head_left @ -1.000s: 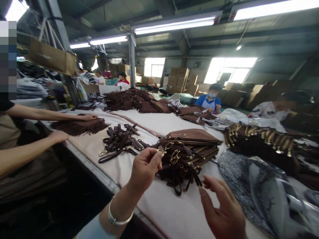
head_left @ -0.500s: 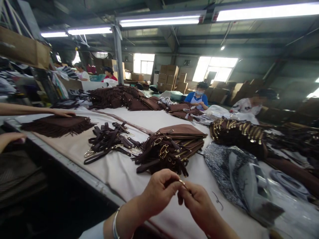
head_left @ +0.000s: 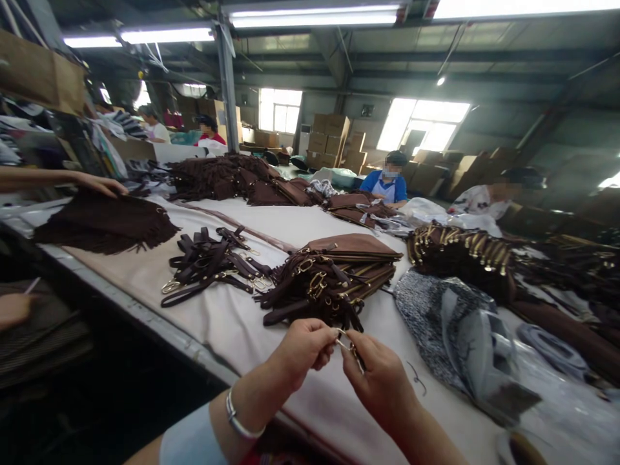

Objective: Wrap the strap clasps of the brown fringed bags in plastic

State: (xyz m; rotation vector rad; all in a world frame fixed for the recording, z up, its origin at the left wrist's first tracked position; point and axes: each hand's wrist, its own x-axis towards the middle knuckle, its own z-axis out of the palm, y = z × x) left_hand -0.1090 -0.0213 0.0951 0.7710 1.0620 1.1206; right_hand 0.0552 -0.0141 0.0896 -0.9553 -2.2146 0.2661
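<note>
Left hand: your left hand (head_left: 307, 349) pinches one end of the small gold-tone metal clasp (head_left: 345, 343), thumb against fingers.
Right hand: your right hand (head_left: 380, 374) is closed round the clasp's other end, fingers curled; they hide its exact shape.
Clasp position: between your two hands, above the pale cloth (head_left: 232, 336), just on your side of the pouch stack (head_left: 361, 248).
Left wrist: 1 silver metal bangle (head_left: 237, 416), pale blue sleeve (head_left: 191, 439) behind it.
Pouch stack: dark brown, suede-like, flat pouches with fringe, gold-tone zips and oval hooks; layers overlap, count unclear.
Strap pile: smooth dark brown wrist straps (head_left: 206, 261) with gold-tone hooks, loose and tangled, left of the stack; too tangled to count.
Far left: 1 co-worker's hand (head_left: 101, 185) on fringed brown pieces (head_left: 109, 223); a second hand (head_left: 14, 310) sits lower, off the table.
Right side: curved row of brown pouches (head_left: 460, 252), gold-tone zip ends up; clear plastic packaging (head_left: 489, 361) beside grey speckled material (head_left: 426, 310).
Back: fringed brown heap (head_left: 217, 177); 4 people visible, 1 in blue top (head_left: 397, 187).
Cartons: plain brown cardboard stack (head_left: 327, 139); any print is too small to read.
Lights: 4 white tubes (head_left: 314, 17) overhead.
</note>
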